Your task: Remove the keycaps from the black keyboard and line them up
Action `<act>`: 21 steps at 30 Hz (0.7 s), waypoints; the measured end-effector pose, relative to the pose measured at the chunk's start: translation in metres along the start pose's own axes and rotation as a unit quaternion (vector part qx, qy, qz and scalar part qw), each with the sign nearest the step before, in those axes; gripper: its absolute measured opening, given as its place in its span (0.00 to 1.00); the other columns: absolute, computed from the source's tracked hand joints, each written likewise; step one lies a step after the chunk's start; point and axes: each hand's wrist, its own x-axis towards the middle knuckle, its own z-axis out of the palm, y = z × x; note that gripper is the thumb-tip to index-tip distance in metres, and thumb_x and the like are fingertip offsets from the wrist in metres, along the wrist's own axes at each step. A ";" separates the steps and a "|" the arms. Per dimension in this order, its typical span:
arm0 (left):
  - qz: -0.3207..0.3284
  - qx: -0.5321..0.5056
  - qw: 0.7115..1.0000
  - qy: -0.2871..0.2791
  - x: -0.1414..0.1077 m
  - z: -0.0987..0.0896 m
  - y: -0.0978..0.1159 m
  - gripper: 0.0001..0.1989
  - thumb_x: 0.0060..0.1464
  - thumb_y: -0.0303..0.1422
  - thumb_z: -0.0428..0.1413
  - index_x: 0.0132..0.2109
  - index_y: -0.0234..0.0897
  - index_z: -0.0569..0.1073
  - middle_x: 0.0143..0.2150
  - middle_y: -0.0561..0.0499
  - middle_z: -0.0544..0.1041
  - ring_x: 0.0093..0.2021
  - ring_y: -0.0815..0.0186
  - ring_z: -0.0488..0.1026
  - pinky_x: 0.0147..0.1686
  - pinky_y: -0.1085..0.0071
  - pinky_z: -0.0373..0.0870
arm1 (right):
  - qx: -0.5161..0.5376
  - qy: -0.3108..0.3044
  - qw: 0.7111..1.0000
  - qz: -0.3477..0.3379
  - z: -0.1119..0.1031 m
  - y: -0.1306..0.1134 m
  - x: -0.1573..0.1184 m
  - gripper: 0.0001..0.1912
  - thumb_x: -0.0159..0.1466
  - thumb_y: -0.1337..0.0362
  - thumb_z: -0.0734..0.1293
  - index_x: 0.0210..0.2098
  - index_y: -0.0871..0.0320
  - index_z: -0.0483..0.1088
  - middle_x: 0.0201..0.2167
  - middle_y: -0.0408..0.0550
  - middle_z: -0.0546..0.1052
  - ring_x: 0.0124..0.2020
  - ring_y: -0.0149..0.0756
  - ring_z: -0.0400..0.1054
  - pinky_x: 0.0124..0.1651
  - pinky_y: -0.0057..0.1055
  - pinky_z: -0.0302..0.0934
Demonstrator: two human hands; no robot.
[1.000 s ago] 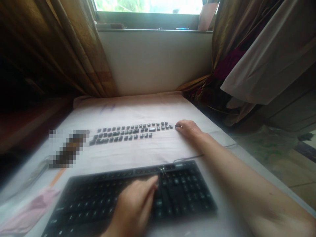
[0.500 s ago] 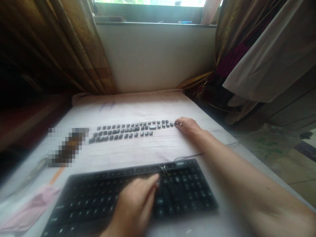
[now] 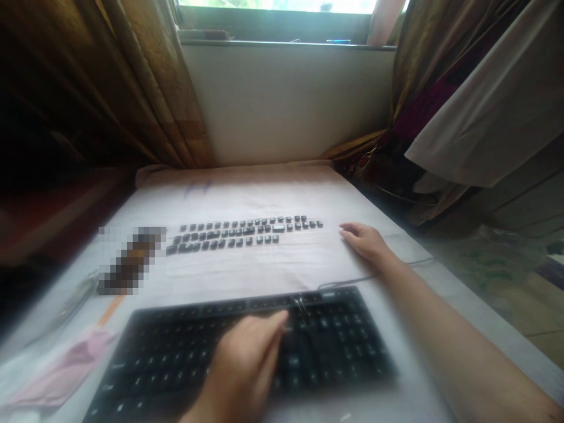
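My left hand (image 3: 247, 352) rests over the black keyboard (image 3: 339, 335), thumb and fingers closed together near its upper middle. Whatever may be between those fingertips is hidden. Close to them, a thin metal wire piece (image 3: 300, 304) shows at the keyboard's top edge. Beyond the keyboard, loose black keycaps (image 3: 249, 231) stand in three rows on the white cloth. My right hand (image 3: 363, 238) is open just right of the rows, fingers stretched toward the end keycap (image 3: 319, 224) but apart from it.
A pink cloth (image 3: 66, 370) lies at the lower left, near a blurred-out object (image 3: 132, 261) with an orange strip (image 3: 112, 310). The keyboard's cable (image 3: 348, 284) passes under my right forearm. Curtains (image 3: 163, 88) hang on both sides of the wall below the window.
My right hand has let go of a keycap at the right end of the middle row and drawn back to the right. My left hand stays on the keyboard. The view has shifted slightly.
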 end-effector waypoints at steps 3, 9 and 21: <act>0.005 0.038 0.999 0.015 0.001 -0.002 -0.005 0.17 0.61 0.24 0.51 0.56 0.37 0.71 0.39 0.47 0.81 0.37 0.64 0.79 0.38 0.68 0.77 | 0.031 0.005 1.000 0.003 -0.002 0.011 -0.009 0.15 0.62 0.62 0.64 0.44 0.58 0.78 0.40 0.50 0.83 0.42 0.41 0.78 0.49 0.35 0.70; -0.005 0.118 0.992 -0.034 0.001 -0.004 -0.007 0.16 0.61 0.28 0.52 0.55 0.39 0.72 0.50 0.46 0.80 0.50 0.55 0.76 0.50 0.52 0.72 | 0.055 0.012 0.998 0.007 -0.015 0.021 -0.030 0.14 0.60 0.63 0.65 0.40 0.60 0.79 0.37 0.51 0.83 0.38 0.42 0.78 0.45 0.35 0.71; 0.028 0.217 0.975 -0.031 -0.046 -0.024 0.001 0.16 0.62 0.34 0.51 0.54 0.38 0.74 0.57 0.43 0.76 0.57 0.51 0.71 0.56 0.47 0.65 | -0.018 0.041 0.925 -0.377 -0.032 -0.081 -0.148 0.23 0.63 0.77 0.62 0.51 0.48 0.74 0.50 0.48 0.77 0.45 0.35 0.74 0.45 0.31 0.70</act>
